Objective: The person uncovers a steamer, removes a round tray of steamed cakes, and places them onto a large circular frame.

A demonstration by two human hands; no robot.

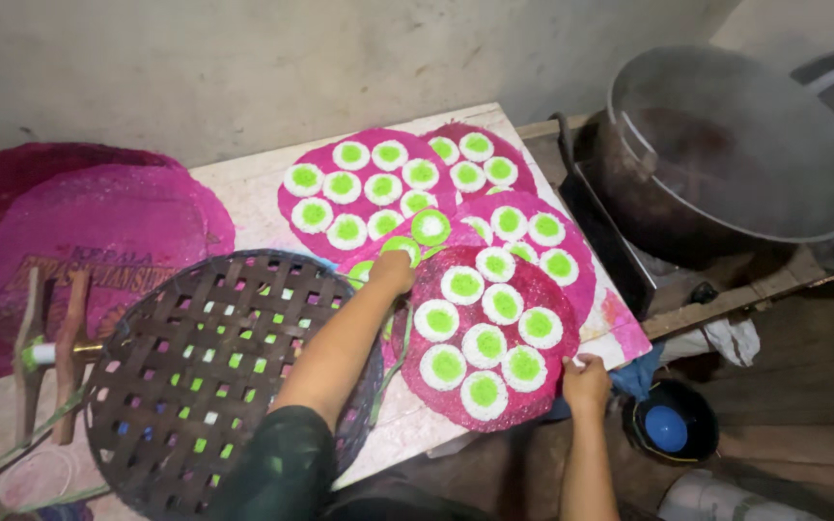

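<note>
At six o'clock, nearest us, our right hand (586,378) is pinching the rim of the closest pink mat (533,410), its grip clenched on that edge. The mat is lying on the bench (243,183), carrying white-and-green cakes (485,344). At nine o'clock a woven basket lid (214,376) is sitting. Further up, our left hand (393,270) is grasping one cake (400,247). At two o'clock a big steaming pot (736,145) is standing.
</note>
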